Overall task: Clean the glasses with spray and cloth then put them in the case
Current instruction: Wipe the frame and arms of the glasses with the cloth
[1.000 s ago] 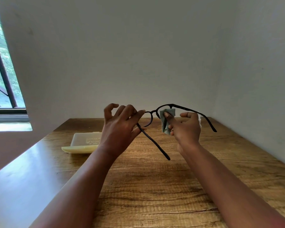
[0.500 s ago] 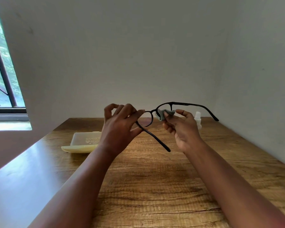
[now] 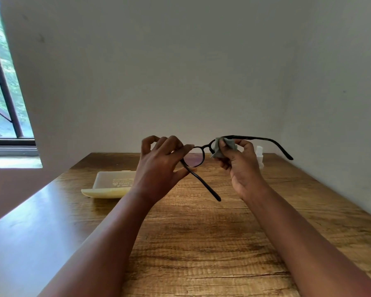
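Black-framed glasses [image 3: 204, 183] hang in the air above the wooden table [image 3: 201, 243], both temples unfolded. My left hand [image 3: 161, 168] pinches the left end of the frame at the hinge between thumb and forefinger. My right hand [image 3: 240, 166] holds a small grey cloth [image 3: 221, 148] pressed around the right lens, which the cloth and fingers hide. The open pale yellow case [image 3: 109, 185] lies on the table to the left, partly behind my left wrist. A small white spray bottle [image 3: 259, 155] stands behind my right hand, mostly hidden.
White walls close the table at the back and along the right. A barred window [image 3: 7, 108] is at the far left. The table's left edge runs diagonally toward me.
The right hand has risen and turned, bunching the cloth over the right lens. The glasses have tilted so the right temple points flatter and further right. The left hand has barely moved.
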